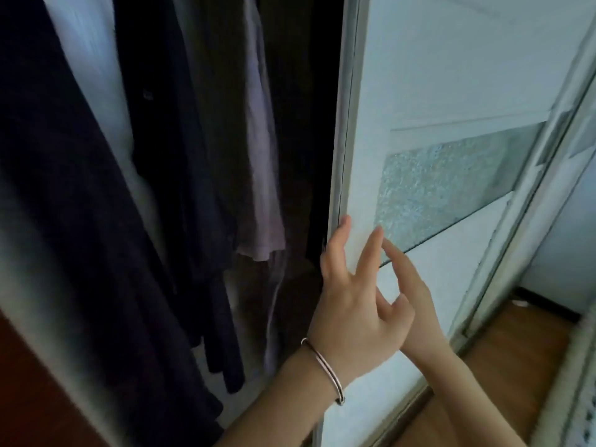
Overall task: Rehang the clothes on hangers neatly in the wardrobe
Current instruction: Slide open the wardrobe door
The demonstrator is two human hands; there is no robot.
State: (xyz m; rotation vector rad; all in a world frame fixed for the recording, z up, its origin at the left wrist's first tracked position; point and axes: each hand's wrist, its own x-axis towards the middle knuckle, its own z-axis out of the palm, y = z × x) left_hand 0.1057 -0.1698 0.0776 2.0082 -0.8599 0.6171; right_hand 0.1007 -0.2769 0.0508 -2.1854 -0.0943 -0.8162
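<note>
The wardrobe stands open on the left, with several garments hanging inside: a dark navy garment (80, 221), a white one (93, 75), another dark one (180, 156) and a pale lilac top (261, 162). Hangers are out of view above. My left hand (351, 304), with a thin bracelet on the wrist, has its fingers spread against the edge of the white sliding door (451, 75). My right hand (416, 298) lies just behind it, index finger pointing up at the door panel. Both hands hold nothing.
The sliding door has a frosted glass strip (451, 185) across its middle. Its frame and a second door run down at the right. Wooden floor (503, 366) shows at the lower right, a pale textured edge (580, 382) at the far right.
</note>
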